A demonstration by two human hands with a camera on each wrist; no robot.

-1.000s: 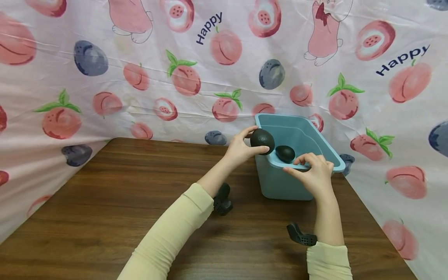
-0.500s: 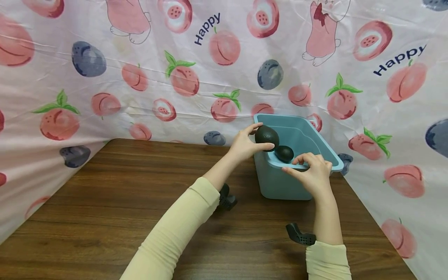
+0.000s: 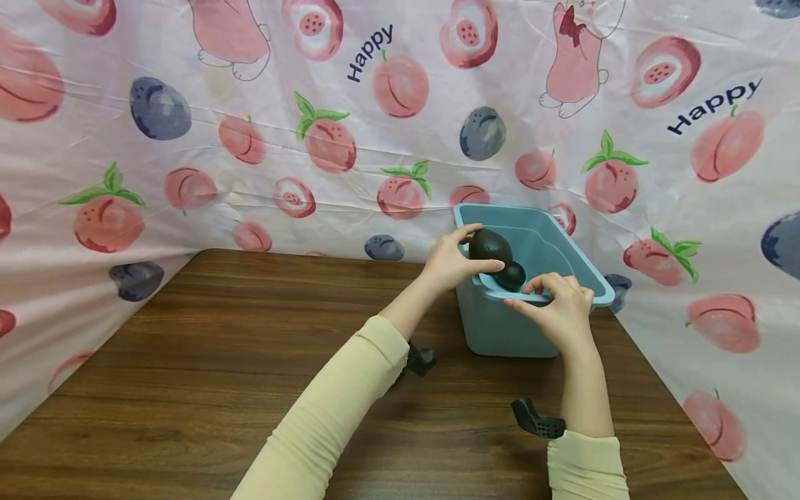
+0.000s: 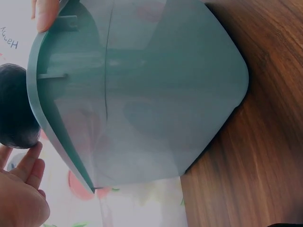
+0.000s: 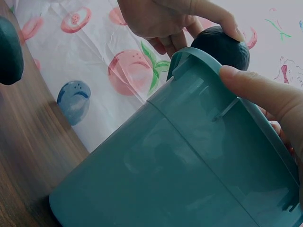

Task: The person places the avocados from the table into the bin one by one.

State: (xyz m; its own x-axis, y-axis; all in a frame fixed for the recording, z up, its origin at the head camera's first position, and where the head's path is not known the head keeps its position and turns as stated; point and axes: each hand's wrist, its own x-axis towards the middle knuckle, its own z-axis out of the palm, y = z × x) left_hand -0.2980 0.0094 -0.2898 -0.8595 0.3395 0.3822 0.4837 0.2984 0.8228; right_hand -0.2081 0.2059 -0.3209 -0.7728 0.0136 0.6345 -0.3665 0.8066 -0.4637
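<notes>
My left hand holds a dark avocado between thumb and fingers at the left rim of a blue-green plastic bin. Just below it in the head view, a second dark avocado shows inside the bin, by the front left corner, partly overlapped by the held one. My right hand grips the front rim, its thumb outside and fingers curled over the edge. In the left wrist view the held avocado sits beyond the rim, left fingers under it.
The bin stands on a brown wooden table, towards its back right. Behind and to the right hangs a fruit-print cloth. A black wrist mount sticks out from the right forearm. A dark rounded shape enters the right wrist view's left edge.
My left hand has moved right with its avocado, from outside the bin's left corner to over the rim, closer to the second avocado. The right hand stays on the rim.
</notes>
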